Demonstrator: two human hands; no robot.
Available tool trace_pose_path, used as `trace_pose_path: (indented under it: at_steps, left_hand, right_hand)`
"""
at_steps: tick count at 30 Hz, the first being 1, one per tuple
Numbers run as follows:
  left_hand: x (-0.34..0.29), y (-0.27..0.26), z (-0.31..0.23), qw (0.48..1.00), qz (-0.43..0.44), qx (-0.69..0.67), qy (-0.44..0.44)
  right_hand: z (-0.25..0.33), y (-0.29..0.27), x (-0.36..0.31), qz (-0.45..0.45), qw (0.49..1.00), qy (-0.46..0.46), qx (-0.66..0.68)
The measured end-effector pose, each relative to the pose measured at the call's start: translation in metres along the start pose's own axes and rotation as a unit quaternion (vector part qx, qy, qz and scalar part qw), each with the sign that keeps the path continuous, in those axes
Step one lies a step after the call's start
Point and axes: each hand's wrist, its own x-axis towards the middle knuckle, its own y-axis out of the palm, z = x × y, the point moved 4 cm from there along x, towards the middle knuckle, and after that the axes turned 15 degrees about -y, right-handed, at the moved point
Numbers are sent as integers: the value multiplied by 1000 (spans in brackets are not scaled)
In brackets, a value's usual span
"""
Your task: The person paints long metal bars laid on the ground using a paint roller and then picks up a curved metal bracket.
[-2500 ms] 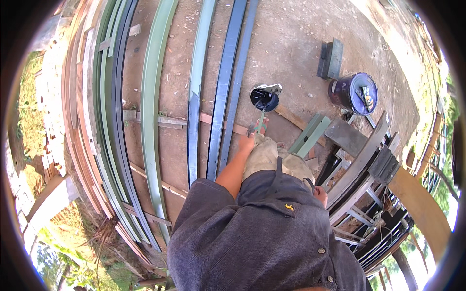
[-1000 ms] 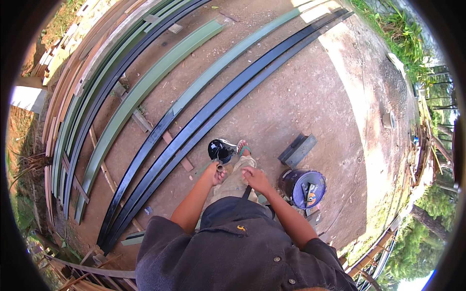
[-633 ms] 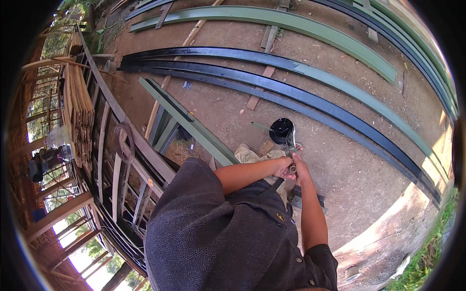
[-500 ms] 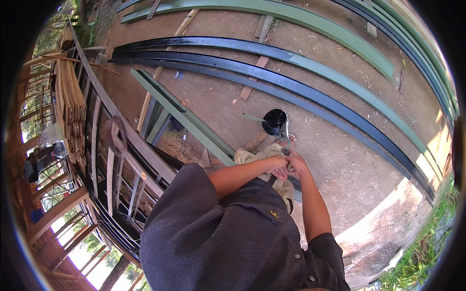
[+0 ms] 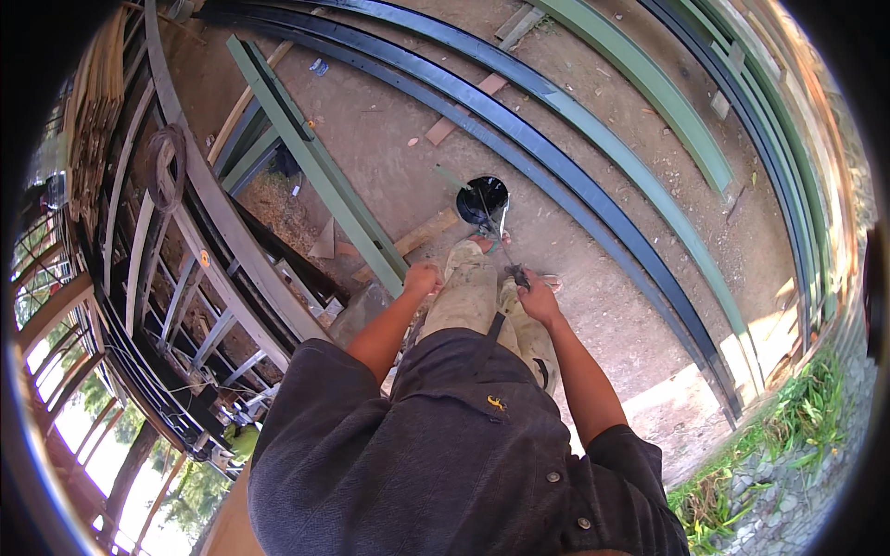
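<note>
My right hand (image 5: 536, 298) is closed around the dark handle of a thin-shafted tool (image 5: 516, 272); its kind is not clear. The shaft points up and left toward a round bucket (image 5: 463, 211) with a black, glossy inside, standing on the ground just beyond my feet. My left hand (image 5: 425, 278) is apart from it, by my left knee, fingers curled in with nothing showing in them. A green steel beam (image 5: 324, 181) ends close by that hand. A pale green strip (image 5: 451, 176) lies against the bucket's far left side.
Long black-painted beams (image 5: 556, 153) and a green beam (image 5: 649, 93) cross the ground ahead and to the right. At my left stand stacked metal lengths (image 5: 209, 204) with a coil of wire (image 5: 169, 167). A wooden plank (image 5: 422, 236) lies near my feet. Grass (image 5: 788, 445) grows at right.
My hands, together at my waist before, have parted; the left moved left. The right now holds the tool out toward the bucket. The view has shifted, bringing more of my legs into sight.
</note>
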Motion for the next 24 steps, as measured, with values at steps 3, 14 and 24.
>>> trace_pose_path:
  at_steps: [3,14,24]
  left_hand:
    - [3,-13,40,999,-32,-4,-26]
    - [-64,139,117,983,-136,89,82]
    - [-96,195,143,971,-165,118,125]
  right_hand:
    - [6,-15,-1,-14,992,-67,-105]
    - [-16,-79,41,24,910,-167,-378]
    - [1,-106,-11,35,865,-183,-466]
